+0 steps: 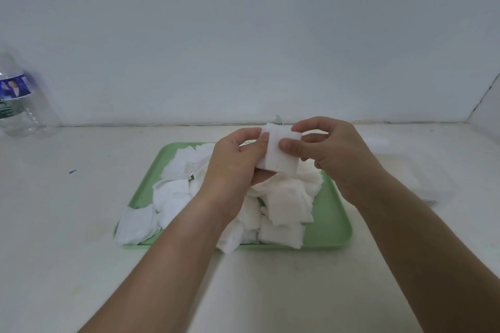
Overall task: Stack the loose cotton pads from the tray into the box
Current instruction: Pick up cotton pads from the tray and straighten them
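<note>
Left hand (235,162) and right hand (334,151), fingers (290,147) curled, pinch a small pad stack (280,161) above the green tray (334,224), where most cotton pads (288,204) lie loose. Judged early.

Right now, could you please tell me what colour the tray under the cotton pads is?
The tray is pale green, seen in the head view.

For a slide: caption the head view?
The left hand and right hand pinch cotton pads above a green tray of loose pads.
</note>
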`<state>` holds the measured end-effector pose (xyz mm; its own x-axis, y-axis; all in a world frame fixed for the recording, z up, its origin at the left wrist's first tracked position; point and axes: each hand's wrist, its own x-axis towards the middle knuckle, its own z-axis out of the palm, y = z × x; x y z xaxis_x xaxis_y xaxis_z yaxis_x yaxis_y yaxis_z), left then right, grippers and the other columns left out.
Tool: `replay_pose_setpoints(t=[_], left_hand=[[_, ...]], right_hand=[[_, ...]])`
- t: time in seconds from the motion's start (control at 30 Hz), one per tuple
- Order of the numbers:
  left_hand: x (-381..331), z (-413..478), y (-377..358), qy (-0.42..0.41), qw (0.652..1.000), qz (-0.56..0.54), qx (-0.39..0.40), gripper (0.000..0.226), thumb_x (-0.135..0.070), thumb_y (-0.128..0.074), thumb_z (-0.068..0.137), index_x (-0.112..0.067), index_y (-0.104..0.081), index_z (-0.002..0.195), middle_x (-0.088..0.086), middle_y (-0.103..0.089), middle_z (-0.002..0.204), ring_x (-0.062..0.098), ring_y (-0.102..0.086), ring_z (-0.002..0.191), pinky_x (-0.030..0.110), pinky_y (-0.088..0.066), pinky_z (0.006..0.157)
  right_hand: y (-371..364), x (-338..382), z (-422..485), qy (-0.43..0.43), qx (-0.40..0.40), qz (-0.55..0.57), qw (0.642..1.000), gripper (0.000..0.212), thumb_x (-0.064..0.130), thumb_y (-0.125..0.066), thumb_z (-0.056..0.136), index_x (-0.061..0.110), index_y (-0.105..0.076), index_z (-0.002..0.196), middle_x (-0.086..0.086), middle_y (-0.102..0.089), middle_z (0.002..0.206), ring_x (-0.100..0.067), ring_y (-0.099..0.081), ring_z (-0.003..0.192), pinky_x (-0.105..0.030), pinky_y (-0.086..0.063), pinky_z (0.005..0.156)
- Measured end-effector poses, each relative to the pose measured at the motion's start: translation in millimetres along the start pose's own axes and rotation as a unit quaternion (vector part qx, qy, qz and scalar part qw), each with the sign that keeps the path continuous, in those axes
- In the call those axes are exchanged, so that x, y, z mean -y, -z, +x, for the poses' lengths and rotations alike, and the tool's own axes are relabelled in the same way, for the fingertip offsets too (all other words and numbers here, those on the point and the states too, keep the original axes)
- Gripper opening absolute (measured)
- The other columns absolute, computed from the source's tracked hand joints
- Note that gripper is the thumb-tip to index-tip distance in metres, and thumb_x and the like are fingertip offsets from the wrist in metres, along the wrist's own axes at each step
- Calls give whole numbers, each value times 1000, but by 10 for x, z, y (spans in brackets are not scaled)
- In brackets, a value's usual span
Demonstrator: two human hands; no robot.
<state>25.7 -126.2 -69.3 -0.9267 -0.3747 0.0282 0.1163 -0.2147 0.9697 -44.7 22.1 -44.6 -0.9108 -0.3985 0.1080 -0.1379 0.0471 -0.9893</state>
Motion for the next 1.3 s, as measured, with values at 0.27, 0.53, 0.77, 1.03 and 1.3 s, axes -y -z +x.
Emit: replay_pose_setpoints(t=[0.27,0.53,0.77,1.03,1.3], left_hand=[[-45,-29,2,10,999,1,44,32,-31,-69,90,-7,-72,112,12,-78,99,23,-76,91,33,-62,79],[-227,113,318,-40,988,-61,-133,31,-5,-71,91,-6,-65,122,4,-77,85,17,-74,68,25,-58,58],[-216,152,403,-36,986,-70,-149,32,-5,-68,92,-3,-64,123,3,-75,80,15,-69,59,23,-55,53],[-170,116,329,-24,990,-37,-135,22,-6,-69,92,-11,-68,113,9,-75,91,19,-69,64,29,-58,60],[-179,81,289,-27,993,-25,-109,20,-5,-65,93,-12,-67,112,8,-77,93,20,-74,78,25,-57,59]], right_hand=[[-65,-87,24,16,-39,-2,999,36,23,-91,67,13,-69,93,2,-65,64,-6,-56,52,-14,-44,53],[-101,-276,64,36,-8,-188,982,15,15,-63,91,28,-71,90,8,-70,83,-9,-60,61,-18,-45,56],[-211,-434,33,133,97,-387,907,34,10,-65,81,41,-67,95,18,-50,99,-2,-52,89,-21,-45,78],[-261,-469,30,164,70,-352,919,17,24,-74,86,40,-68,80,13,-53,98,0,-50,89,-18,-38,75],[-133,-244,63,87,-32,-40,995,18,1,-66,85,17,-72,79,-4,-75,85,-17,-69,81,-35,-55,81]])
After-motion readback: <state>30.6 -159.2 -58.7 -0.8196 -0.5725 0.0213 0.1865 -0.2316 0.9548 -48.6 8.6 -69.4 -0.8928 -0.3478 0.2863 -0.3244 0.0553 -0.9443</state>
